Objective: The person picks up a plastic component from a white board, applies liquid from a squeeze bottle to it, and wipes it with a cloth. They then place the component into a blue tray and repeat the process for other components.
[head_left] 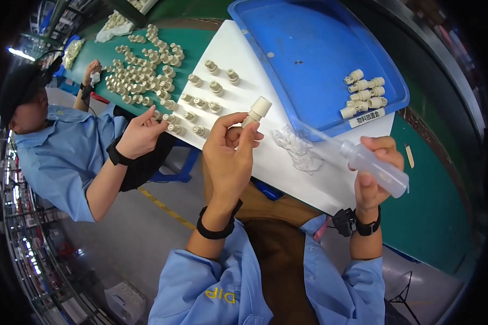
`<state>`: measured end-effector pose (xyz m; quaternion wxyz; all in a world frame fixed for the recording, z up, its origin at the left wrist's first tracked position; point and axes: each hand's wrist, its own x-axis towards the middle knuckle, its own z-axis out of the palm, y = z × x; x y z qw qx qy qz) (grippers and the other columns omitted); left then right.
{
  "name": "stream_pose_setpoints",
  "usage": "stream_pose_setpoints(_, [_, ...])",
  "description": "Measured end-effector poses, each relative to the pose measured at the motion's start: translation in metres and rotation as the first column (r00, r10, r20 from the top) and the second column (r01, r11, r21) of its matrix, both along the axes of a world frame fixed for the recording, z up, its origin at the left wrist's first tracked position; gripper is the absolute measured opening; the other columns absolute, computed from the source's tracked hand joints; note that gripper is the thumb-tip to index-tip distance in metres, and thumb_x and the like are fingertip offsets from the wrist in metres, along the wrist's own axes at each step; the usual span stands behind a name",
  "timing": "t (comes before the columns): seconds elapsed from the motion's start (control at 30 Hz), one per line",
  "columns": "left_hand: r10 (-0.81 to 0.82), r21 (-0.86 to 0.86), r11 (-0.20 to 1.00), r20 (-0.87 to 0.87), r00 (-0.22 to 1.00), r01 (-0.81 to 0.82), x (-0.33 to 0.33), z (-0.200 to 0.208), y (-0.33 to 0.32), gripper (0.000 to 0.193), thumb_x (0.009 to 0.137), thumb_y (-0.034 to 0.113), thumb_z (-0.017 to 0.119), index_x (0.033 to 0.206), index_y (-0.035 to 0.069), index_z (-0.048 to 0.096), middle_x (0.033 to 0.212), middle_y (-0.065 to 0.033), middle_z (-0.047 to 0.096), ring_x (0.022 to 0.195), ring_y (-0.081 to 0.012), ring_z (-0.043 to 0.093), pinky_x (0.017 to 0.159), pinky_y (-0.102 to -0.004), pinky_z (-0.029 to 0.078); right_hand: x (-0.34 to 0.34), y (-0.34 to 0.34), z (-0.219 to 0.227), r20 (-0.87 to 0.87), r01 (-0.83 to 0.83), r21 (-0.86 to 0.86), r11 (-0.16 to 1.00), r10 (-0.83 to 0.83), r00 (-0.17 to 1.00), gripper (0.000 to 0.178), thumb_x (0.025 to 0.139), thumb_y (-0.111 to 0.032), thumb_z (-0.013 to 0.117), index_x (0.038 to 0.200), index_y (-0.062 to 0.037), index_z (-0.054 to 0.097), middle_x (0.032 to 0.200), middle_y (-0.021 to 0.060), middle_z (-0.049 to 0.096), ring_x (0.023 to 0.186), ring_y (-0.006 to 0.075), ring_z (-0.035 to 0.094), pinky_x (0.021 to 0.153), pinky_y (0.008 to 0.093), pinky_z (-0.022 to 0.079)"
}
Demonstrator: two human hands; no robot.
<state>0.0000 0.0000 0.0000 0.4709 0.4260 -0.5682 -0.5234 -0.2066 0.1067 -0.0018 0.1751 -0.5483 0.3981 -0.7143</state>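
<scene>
Between the fingertips of my left hand [230,146] is a cream plastic connector [259,110], raised above the white sheet with its wide ribbed end up. My right hand [379,168] is wrapped round a translucent squeeze bottle [378,170], tilted so its thin nozzle points up and left toward the blue tray. A crumpled white tissue [298,150] lies on the sheet between my hands. Left of my left hand, several similar connectors [216,88] stand apart from each other on the white sheet.
A large blue tray [314,49] holds several connectors [366,92] at its right end. Many more connectors [141,70] crowd the green table [198,40] at left, where a co-worker's hand [141,135] reaches in beside them. A small wooden-coloured stick [409,156] lies on the right.
</scene>
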Motion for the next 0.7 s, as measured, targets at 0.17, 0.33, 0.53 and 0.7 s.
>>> stream_pose_setpoints(0.17, [0.061,0.085,0.995,-0.091,0.994,-0.053,0.021,0.001,-0.011,0.024,0.085,0.006,0.059,0.103,-0.006,0.049,0.080,-0.0123,0.064,0.071,-0.0137,0.064,0.066,-0.0218,0.051,0.016,-0.013,0.010,-0.351,0.040,0.138,0.990,0.011,0.936,0.038,0.068,-0.009,0.070,0.101,-0.0018,0.053,0.091,0.0162,0.060,0.079,0.0248,0.058,0.065,0.0303,0.048])
stream_pose_setpoints(0.33, [0.075,0.136,0.989,-0.157,0.985,-0.054,0.021,-0.001,-0.009,0.020,0.085,0.005,0.060,0.099,-0.006,0.050,0.079,-0.0115,0.064,0.072,-0.0136,0.064,0.065,-0.0217,0.051,0.018,-0.012,0.015,-0.465,0.007,0.412,0.911,0.204,0.861,0.037,0.072,-0.017,0.070,0.097,-0.0009,0.050,0.090,0.0176,0.058,0.081,0.0227,0.054,0.069,0.0308,0.046])
stream_pose_setpoints(0.53, [0.069,0.081,0.995,-0.037,0.997,-0.066,0.009,-0.011,0.003,0.017,0.081,-0.002,0.061,0.095,-0.004,0.052,0.083,-0.0113,0.063,0.070,-0.0140,0.063,0.061,-0.0213,0.051,0.011,-0.005,0.018,-0.275,0.054,0.094,0.994,-0.026,0.961,0.032,0.063,-0.007,0.072,0.089,-0.0038,0.053,0.086,0.0157,0.060,0.073,0.0212,0.058,0.061,0.0285,0.047])
stream_pose_setpoints(0.7, [0.115,-0.416,0.908,0.157,0.981,-0.040,-0.002,-0.024,0.006,0.021,0.075,-0.007,0.065,0.092,-0.003,0.054,0.088,-0.0113,0.059,0.071,-0.0148,0.060,0.057,-0.0227,0.052,0.023,-0.007,0.015,-0.261,0.060,-0.030,0.998,-0.066,0.963,0.034,0.064,-0.013,0.076,0.088,-0.0056,0.053,0.088,0.0144,0.060,0.071,0.0182,0.057,0.057,0.0260,0.047])
